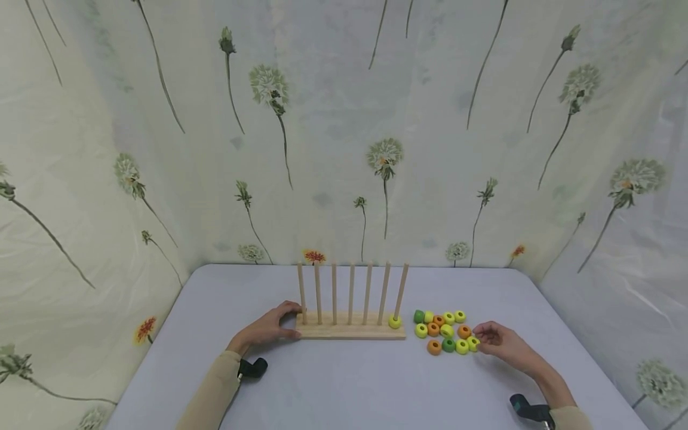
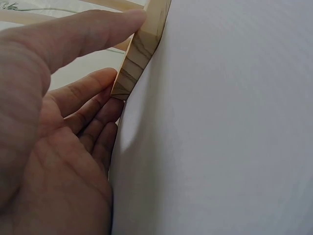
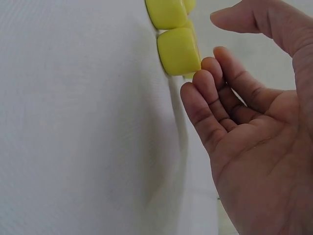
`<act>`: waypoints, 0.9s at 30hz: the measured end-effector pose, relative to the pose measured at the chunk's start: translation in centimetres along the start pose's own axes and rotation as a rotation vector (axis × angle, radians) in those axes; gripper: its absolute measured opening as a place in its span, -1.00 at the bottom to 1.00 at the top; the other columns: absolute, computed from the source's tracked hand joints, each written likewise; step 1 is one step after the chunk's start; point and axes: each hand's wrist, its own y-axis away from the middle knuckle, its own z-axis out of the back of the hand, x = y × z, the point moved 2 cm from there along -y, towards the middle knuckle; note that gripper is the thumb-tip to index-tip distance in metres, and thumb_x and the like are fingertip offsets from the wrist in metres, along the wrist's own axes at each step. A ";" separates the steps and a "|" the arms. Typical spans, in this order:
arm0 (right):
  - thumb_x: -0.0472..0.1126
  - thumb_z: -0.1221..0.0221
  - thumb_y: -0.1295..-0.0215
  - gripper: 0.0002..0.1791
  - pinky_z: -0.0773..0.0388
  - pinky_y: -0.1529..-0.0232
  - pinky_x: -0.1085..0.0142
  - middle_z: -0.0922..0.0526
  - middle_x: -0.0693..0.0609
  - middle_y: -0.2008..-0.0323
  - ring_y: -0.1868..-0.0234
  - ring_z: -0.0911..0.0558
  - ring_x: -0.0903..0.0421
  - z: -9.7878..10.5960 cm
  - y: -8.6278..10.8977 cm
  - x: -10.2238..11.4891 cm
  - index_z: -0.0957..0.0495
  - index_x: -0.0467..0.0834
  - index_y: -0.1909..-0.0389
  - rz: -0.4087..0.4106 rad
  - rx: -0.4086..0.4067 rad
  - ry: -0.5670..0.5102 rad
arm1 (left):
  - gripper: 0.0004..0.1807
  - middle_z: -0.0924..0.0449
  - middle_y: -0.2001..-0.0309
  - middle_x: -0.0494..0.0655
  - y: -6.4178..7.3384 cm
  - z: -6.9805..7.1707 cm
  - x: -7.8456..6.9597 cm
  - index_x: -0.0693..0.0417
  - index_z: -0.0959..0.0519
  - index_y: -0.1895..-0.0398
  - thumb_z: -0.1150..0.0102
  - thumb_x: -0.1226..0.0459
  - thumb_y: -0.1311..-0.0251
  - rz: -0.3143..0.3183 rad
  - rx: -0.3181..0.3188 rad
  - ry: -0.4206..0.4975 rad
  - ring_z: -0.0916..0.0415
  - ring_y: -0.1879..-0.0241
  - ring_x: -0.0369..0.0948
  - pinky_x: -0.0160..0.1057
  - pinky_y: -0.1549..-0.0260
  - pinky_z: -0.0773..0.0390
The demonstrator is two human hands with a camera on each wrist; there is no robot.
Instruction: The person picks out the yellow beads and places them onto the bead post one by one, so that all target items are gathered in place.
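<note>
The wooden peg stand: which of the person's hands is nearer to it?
Left. The left hand holds the left end of the wooden peg stand; the right hand is off to its right, apart from it, by the loose beads.

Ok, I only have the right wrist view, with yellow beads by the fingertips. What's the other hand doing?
Observer: The left hand holds the left end of the wooden stand.
Operator: Is anything on its pegs?
Observer: One yellow bead sits at the foot of the rightmost peg.
Operator: And the loose beads, are they all yellow?
Observer: No, orange beads and green beads lie among them.
</note>
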 end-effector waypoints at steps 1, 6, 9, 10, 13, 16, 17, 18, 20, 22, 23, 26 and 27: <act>-0.19 -0.27 -0.16 -0.47 -0.55 0.23 0.33 -0.53 -0.14 0.08 0.12 -0.51 0.07 -0.1 0.0 0.0 -0.37 -0.37 -0.08 0.000 0.000 0.001 | -0.31 -0.29 -0.32 0.00 0.0 0.0 0.0 0.03 -0.40 -0.23 -0.44 0.11 0.00 -0.002 0.001 0.000 -0.11 -0.40 0.02 0.14 -0.38 -0.06; -0.21 -0.29 -0.13 -0.46 -0.54 0.25 0.35 -0.52 -0.14 0.09 0.14 -0.50 0.08 -0.3 -0.1 -0.2 -0.37 -0.37 -0.07 0.005 0.002 -0.002 | -0.30 -0.29 -0.31 0.01 0.0 0.0 0.0 0.05 -0.40 -0.23 -0.44 0.10 -0.01 -0.011 0.005 0.007 -0.12 -0.40 0.04 0.17 -0.37 -0.08; -0.23 -0.30 -0.11 -0.45 -0.54 0.24 0.34 -0.53 -0.14 0.08 0.15 -0.51 0.09 -0.4 -0.2 -0.2 -0.37 -0.36 -0.07 -0.004 -0.003 -0.002 | -0.30 -0.29 -0.32 0.01 0.0 0.0 0.0 0.04 -0.40 -0.23 -0.44 0.10 0.00 -0.004 0.006 0.013 -0.11 -0.40 0.04 0.16 -0.37 -0.07; -0.24 -0.30 -0.11 -0.45 -0.54 0.23 0.33 -0.52 -0.15 0.08 0.15 -0.51 0.09 -0.5 -0.3 -0.1 -0.36 -0.37 -0.08 -0.002 -0.001 0.003 | -0.30 -0.29 -0.32 0.01 0.0 0.0 0.0 0.03 -0.40 -0.23 -0.44 0.09 0.00 -0.001 0.006 0.014 -0.12 -0.40 0.04 0.16 -0.37 -0.07; -0.25 -0.29 -0.09 -0.45 -0.55 0.22 0.32 -0.53 -0.16 0.08 0.15 -0.51 0.09 -0.6 -0.5 -0.1 -0.37 -0.38 -0.08 -0.012 -0.004 0.013 | -0.29 -0.27 -0.33 -0.01 0.0 0.0 0.1 0.01 -0.39 -0.24 -0.44 0.08 0.00 0.014 0.003 0.014 -0.11 -0.41 0.02 0.15 -0.38 -0.07; -0.27 -0.29 -0.08 -0.46 -0.55 0.22 0.32 -0.53 -0.17 0.09 0.15 -0.52 0.08 -0.7 -0.7 -0.1 -0.37 -0.38 -0.07 -0.014 -0.008 0.027 | -0.29 -0.26 -0.34 -0.01 -0.1 0.0 0.1 0.00 -0.39 -0.24 -0.44 0.09 0.00 0.018 0.001 0.015 -0.10 -0.41 0.03 0.17 -0.37 -0.07; -0.28 -0.29 -0.08 -0.46 -0.55 0.22 0.31 -0.53 -0.17 0.09 0.15 -0.52 0.08 -0.7 -0.8 -0.1 -0.37 -0.38 -0.06 -0.013 -0.010 0.030 | -0.30 -0.26 -0.34 0.00 -0.1 0.1 0.1 0.01 -0.39 -0.24 -0.44 0.09 -0.01 0.017 0.001 0.016 -0.10 -0.41 0.03 0.17 -0.37 -0.07; -0.28 -0.29 -0.07 -0.47 -0.55 0.22 0.32 -0.54 -0.16 0.09 0.15 -0.52 0.08 -0.7 -0.8 -0.1 -0.38 -0.37 -0.06 -0.019 -0.015 0.028 | -0.30 -0.26 -0.34 0.00 -0.1 0.1 0.0 0.01 -0.39 -0.24 -0.44 0.09 -0.01 0.015 0.002 0.016 -0.10 -0.41 0.03 0.17 -0.37 -0.07; -0.30 -0.30 -0.05 -0.47 -0.55 0.23 0.32 -0.54 -0.15 0.10 0.16 -0.52 0.07 -0.8 -1.0 -0.2 -0.39 -0.37 -0.05 -0.021 -0.019 0.030 | -0.29 -0.27 -0.33 0.00 -0.1 0.1 0.0 0.01 -0.39 -0.24 -0.44 0.09 -0.01 0.014 0.003 0.016 -0.10 -0.41 0.03 0.16 -0.37 -0.08; -0.30 -0.30 -0.04 -0.47 -0.54 0.22 0.30 -0.54 -0.15 0.10 0.15 -0.52 0.06 -0.9 -1.0 -0.2 -0.39 -0.37 -0.04 -0.023 -0.014 0.035 | -0.29 -0.27 -0.32 0.00 -0.1 0.1 0.0 0.02 -0.39 -0.24 -0.44 0.10 -0.01 0.011 0.005 0.013 -0.11 -0.41 0.03 0.16 -0.37 -0.07; -0.30 -0.31 -0.03 -0.47 -0.54 0.22 0.31 -0.54 -0.13 0.11 0.15 -0.52 0.07 -0.9 -1.0 -0.2 -0.40 -0.37 -0.04 -0.029 -0.016 0.035 | -0.29 -0.27 -0.32 0.01 0.0 0.1 0.0 0.03 -0.39 -0.24 -0.44 0.10 -0.01 0.009 0.007 0.012 -0.11 -0.41 0.03 0.16 -0.37 -0.08; -0.31 -0.31 -0.01 -0.47 -0.54 0.20 0.30 -0.55 -0.12 0.11 0.15 -0.52 0.07 -1.0 -1.1 -0.4 -0.41 -0.37 -0.03 -0.032 -0.011 0.042 | -0.29 -0.28 -0.32 0.01 0.0 0.1 0.0 0.04 -0.39 -0.24 -0.44 0.10 -0.01 0.003 0.012 0.005 -0.11 -0.41 0.03 0.16 -0.37 -0.07; -0.31 -0.31 -0.01 -0.47 -0.54 0.20 0.30 -0.55 -0.11 0.11 0.15 -0.52 0.07 -1.0 -1.1 -0.4 -0.41 -0.36 -0.03 -0.032 -0.011 0.046 | -0.30 -0.28 -0.32 0.01 0.0 0.1 0.0 0.05 -0.39 -0.24 -0.44 0.10 -0.01 -0.002 0.012 0.003 -0.11 -0.41 0.03 0.16 -0.37 -0.07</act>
